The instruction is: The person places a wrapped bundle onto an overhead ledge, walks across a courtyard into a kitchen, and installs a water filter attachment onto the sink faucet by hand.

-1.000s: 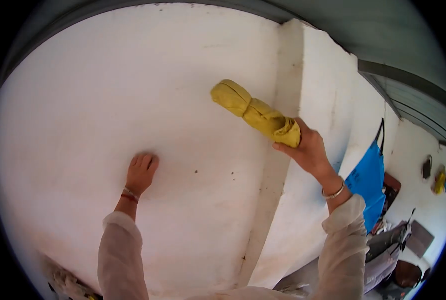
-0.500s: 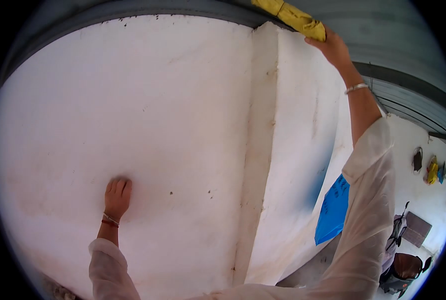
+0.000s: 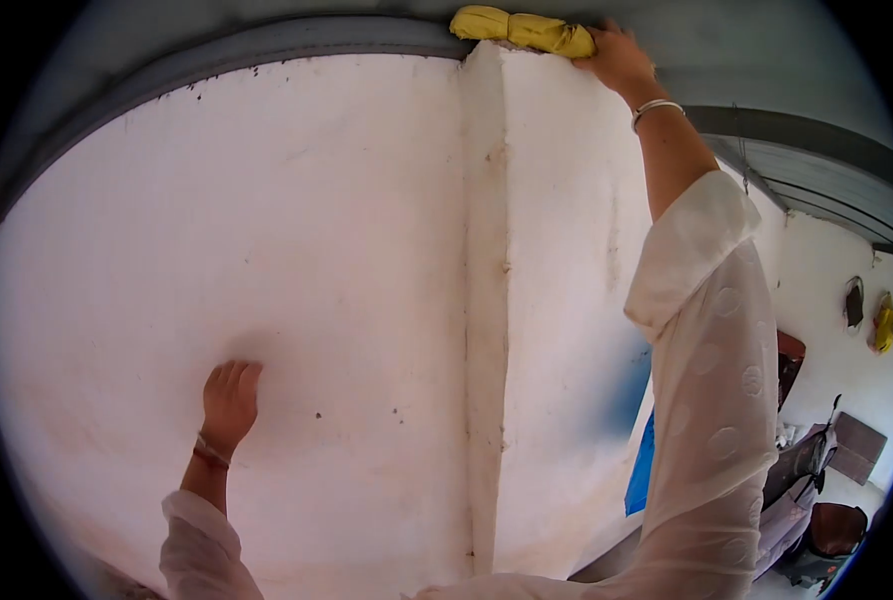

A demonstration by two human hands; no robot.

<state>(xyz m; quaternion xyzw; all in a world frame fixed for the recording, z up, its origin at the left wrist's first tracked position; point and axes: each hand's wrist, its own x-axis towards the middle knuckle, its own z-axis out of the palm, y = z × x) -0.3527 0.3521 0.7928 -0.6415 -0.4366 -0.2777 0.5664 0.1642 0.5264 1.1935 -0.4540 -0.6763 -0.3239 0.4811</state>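
A yellow rolled cloth-like bundle (image 3: 526,32), pinched in at its middle, lies along the top of the white wall's pillar beneath the dark roof. My right hand (image 3: 618,62), raised high with a bangle at the wrist, grips the bundle's right end, thumb low and fingers above. Lower on the left, my left hand (image 3: 231,402) rests against the white wall (image 3: 366,250) with its fingers together and slightly bent, holding nothing. Its fingertips are partly hidden from this angle.
A grey beam (image 3: 366,38) runs along the wall top. Behind my right sleeve shows a blue sheet (image 3: 639,475). At the right, small bags (image 3: 883,322) hang on a far wall, with a brown and black bag (image 3: 834,530) below.
The yellow bundle has gone from slanting in my right hand to lying nearly level at the pillar top. My left hand stays at the wall. The view has shifted slightly.
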